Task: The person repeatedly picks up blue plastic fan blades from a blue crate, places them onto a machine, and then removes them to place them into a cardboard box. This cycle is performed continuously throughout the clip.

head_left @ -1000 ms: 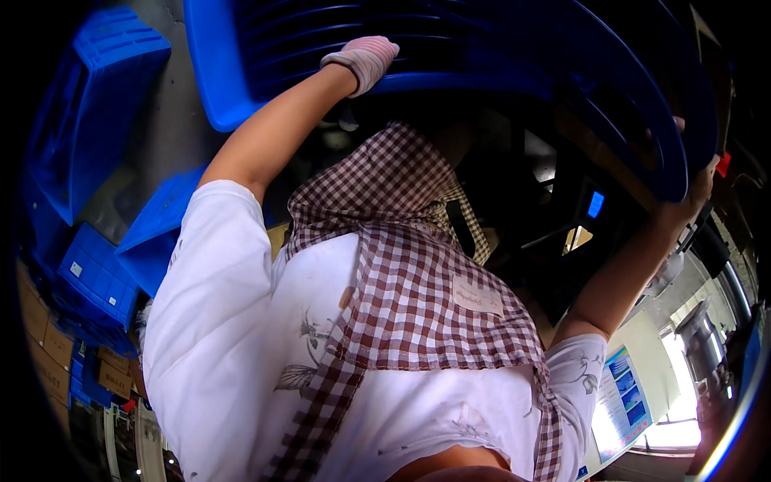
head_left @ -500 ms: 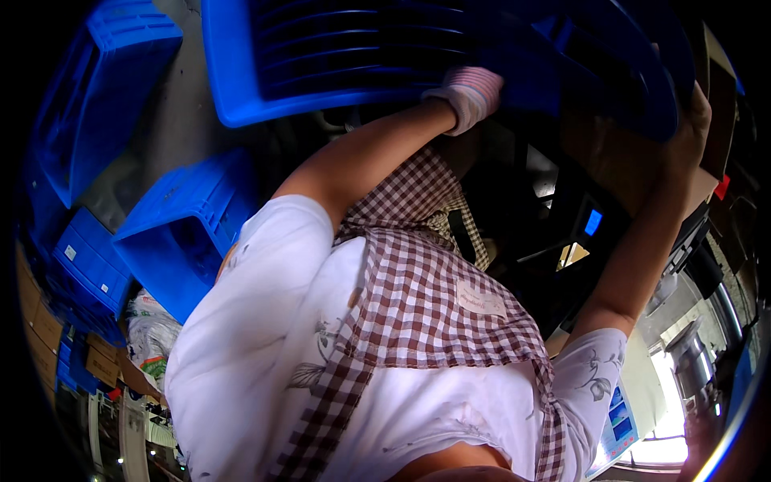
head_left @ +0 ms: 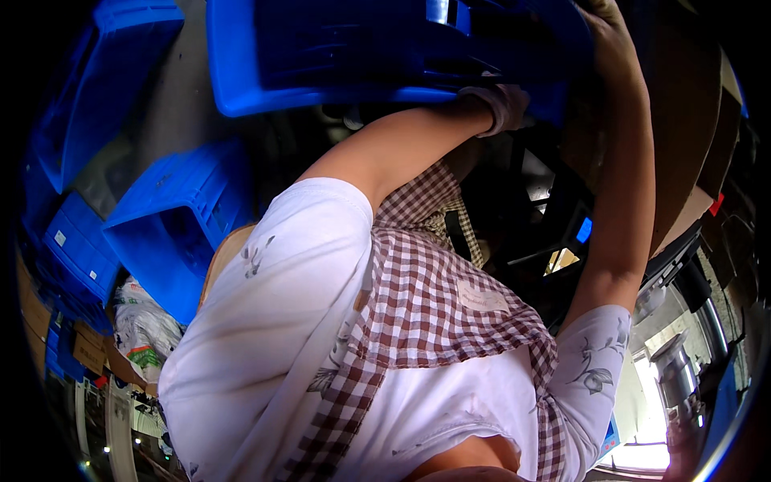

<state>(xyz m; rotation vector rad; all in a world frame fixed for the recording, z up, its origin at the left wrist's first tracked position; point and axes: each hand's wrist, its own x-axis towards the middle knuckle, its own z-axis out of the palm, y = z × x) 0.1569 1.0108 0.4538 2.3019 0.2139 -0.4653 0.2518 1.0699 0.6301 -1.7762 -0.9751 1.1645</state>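
Note:
A large blue plastic crate [head_left: 234,79] lies across the top of the view, its inside in shadow. My left hand [head_left: 507,109], in a light knitted glove, is at the crate's near edge; its fingers are dark and partly hidden. My bare right hand [head_left: 612,36] reaches up at the upper right, its fingers closed on the edge of a dark blue plastic piece [head_left: 546,36]. This piece overlaps the crate's right part, and its full shape is lost in shadow. A checked apron [head_left: 450,305] covers my front.
Another blue crate [head_left: 152,213] lies tipped on the left, with more blue crates [head_left: 76,241] beyond it. White plastic bags [head_left: 144,325] sit below them. Brown cardboard [head_left: 683,136] stands at right, near a dark device with a lit screen [head_left: 584,230].
My right hand has swung left and upward, bringing the dark blue piece over the crate. My left hand has shifted slightly right and down along the crate's edge.

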